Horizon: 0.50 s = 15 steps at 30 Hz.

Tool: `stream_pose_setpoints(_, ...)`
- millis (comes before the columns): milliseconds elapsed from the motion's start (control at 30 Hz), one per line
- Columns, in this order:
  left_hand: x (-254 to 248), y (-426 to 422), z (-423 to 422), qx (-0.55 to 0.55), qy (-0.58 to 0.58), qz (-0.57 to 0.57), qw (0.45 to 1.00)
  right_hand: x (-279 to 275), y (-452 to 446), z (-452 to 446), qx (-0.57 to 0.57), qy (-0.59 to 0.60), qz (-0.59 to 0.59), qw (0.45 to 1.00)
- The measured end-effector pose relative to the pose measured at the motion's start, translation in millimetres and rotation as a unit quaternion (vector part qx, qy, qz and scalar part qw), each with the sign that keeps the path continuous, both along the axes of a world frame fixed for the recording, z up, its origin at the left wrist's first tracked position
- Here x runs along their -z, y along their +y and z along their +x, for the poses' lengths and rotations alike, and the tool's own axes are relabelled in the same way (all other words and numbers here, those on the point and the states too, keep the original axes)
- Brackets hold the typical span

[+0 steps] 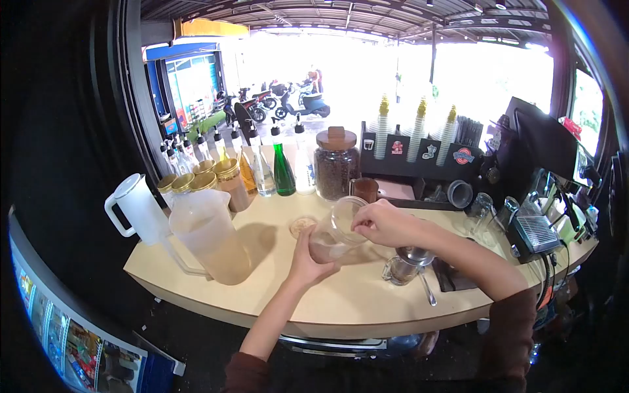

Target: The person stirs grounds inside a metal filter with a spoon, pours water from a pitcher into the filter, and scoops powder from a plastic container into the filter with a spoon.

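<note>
A clear jar with some pale brownish contents at its bottom is tilted over the counter, its mouth toward the upper right. My left hand is wrapped round its lower part. At the jar's mouth is my right hand, its fingers closed; what they hold, if anything, is hidden. A round lid lies on the counter just left of the jar. Below my right forearm a metal filter sits by a small glass cup, with a spoon beside them.
Two pitchers, gold-lidded jars and pump bottles stand on the counter's left. Behind are a coffee bean jar and a cup organizer. Glasses and a machine are at right.
</note>
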<state>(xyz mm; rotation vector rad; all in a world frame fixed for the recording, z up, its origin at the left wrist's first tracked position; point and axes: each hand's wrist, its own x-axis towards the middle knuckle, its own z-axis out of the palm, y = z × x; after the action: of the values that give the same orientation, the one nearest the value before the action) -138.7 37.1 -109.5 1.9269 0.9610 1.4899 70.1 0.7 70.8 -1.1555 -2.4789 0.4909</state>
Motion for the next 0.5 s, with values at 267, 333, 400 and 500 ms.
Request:
stream_pose_setpoints(267,3,2,-1,0.011,0.033,0.025,0.999,94,92,-19,-0.21,-0.386,0.214,0.872)
stream_pose_setpoints(333,5,3,0,0.011,0.029,0.009,0.999,110,100,-19,-0.283,-0.276,0.245,0.885)
stream_pose_setpoints(400,7,3,1,0.013,0.023,-0.01,1.0,111,93,-18,-0.238,-0.21,0.149,0.937)
stream_pose_setpoints(500,6,4,0,0.004,0.04,-0.021,0.999,100,90,-22,-0.2,-0.225,0.11,0.947)
